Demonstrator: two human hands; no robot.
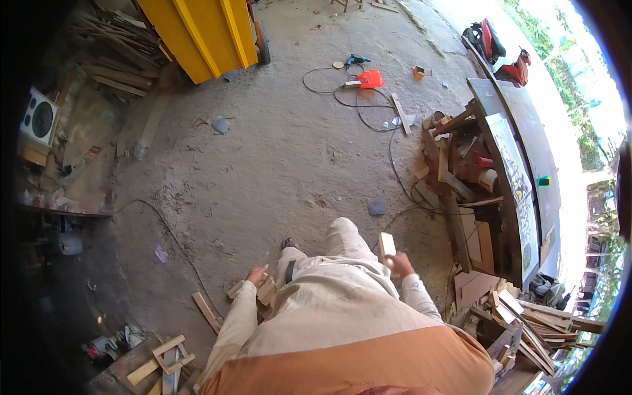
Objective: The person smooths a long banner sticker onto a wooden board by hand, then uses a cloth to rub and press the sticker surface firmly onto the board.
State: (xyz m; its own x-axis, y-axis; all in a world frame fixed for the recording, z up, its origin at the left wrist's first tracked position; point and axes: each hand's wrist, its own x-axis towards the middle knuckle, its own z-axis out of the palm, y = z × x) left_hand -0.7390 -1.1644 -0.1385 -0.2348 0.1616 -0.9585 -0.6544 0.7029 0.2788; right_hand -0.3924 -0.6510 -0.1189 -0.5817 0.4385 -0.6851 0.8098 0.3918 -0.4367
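In my right hand (399, 264) is a short, pale wooden block (387, 244), gripped at its lower end and held out beside my right leg. My left hand (256, 274) hangs by my left thigh, its fingers partly stretched toward my leg, and seems to hold nothing. Close below that hand lie small offcuts of wood (266, 291), partly hidden by my arm and clothes. I am walking or standing over the dusty floor (263, 158), with one sandalled foot (291, 244) showing.
A wooden workbench (546, 164) stands at right, with scrap wood (526, 329) behind it. A cable (394, 158) crosses the floor to a blue drill (357, 60) near a red-orange object (370, 79). A yellow cabinet (204, 33) stands far left; a speaker (41, 117) sits at left.
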